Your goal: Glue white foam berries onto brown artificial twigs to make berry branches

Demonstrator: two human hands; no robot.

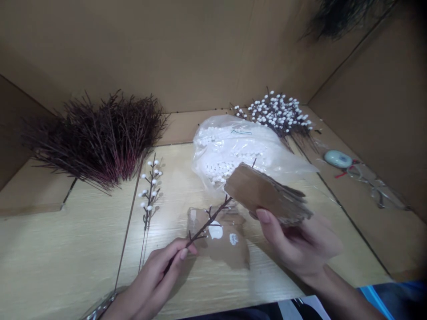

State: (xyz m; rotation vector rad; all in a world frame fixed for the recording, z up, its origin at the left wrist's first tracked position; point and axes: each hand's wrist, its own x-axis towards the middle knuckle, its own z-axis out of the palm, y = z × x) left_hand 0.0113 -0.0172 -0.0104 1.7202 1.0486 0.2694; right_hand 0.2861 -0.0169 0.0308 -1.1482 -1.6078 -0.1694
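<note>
Between thumb and fingers, my left hand [163, 271] pinches a bare brown twig [208, 222] that slants up to the right. My right hand [293, 244] grips a thick piece of layered cardboard [253, 189], its edge frayed; the upper part of the twig passes behind it. Under the twig lies a flat cardboard scrap [230, 253] bearing two blobs of white paste [215, 230]. Beyond my hands sits a clear plastic bag [227, 151] of small white beads. One twig with white berries [151, 186] lies left of the scrap.
A large pile of dark twigs [110, 133] stands at the back left. White-berried twigs [276, 113] are heaped at the back right. Along the right side are a pale green oval object [338, 158] and eyeglasses [370, 182]. Cardboard walls [200, 58] enclose the table.
</note>
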